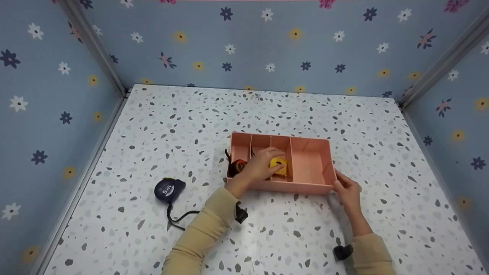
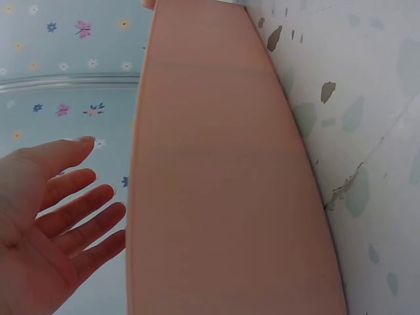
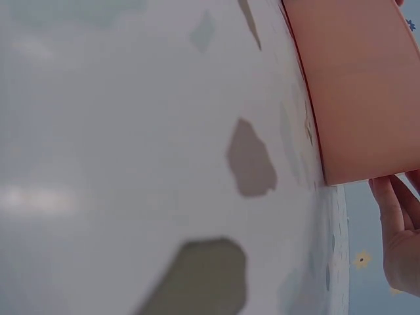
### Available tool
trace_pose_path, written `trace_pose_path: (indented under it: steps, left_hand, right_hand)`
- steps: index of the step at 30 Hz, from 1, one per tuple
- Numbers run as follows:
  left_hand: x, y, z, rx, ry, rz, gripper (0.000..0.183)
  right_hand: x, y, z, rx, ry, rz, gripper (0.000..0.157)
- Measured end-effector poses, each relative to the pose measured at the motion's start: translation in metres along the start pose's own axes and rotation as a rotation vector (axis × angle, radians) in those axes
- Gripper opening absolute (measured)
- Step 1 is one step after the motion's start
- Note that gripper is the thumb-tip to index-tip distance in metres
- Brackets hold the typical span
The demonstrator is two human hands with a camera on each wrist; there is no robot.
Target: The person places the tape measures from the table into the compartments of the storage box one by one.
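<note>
A pink divided box (image 1: 310,164) stands on the speckled tabletop. My left hand (image 1: 260,165) reaches over its front wall, fingers around a yellow tape measure (image 1: 279,167) in the third compartment from the left. In the left wrist view that hand's fingers (image 2: 85,216) are spread and extended, with nothing in the palm. My right hand (image 1: 348,193) touches the box's right end near the front corner, and its fingers (image 3: 390,203) are fairly straight against that end in the right wrist view. A black and orange tape measure (image 1: 237,167) sits in the leftmost compartment, partly hidden by my left hand.
On the table left of the box lies a dark blue tape measure (image 1: 168,190) marked 5m, its black cord (image 1: 176,220) running toward my left sleeve (image 1: 206,229). The box's wide right compartment shows bare bottom. Flower-patterned panels (image 1: 248,46) enclose the table at the back and sides.
</note>
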State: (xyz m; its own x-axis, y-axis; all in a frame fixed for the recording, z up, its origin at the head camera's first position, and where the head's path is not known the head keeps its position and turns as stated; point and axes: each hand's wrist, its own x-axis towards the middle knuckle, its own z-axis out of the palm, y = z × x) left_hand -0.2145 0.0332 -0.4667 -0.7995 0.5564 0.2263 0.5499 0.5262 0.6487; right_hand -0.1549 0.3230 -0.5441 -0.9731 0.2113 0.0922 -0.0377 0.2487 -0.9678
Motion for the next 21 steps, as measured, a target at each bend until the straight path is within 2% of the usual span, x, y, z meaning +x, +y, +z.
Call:
trace_pose_path:
  steps: [8,13,21]
  left_hand:
    - [-0.013,0.002,-0.015,0.006,0.035,-0.035,0.039]
    - [-0.023,0.000,-0.024,0.003,0.079,-0.060,0.039]
    - [-0.041,-0.005,-0.035,-0.008,0.142,-0.096,0.039]
  right_hand:
    - [0.000,-0.010,0.003,0.008,0.034,0.081,0.036]
    - [-0.002,-0.020,0.004,0.009,0.017,0.127,0.037]
    - [0.000,-0.008,0.004,-0.024,0.042,0.033,0.036]
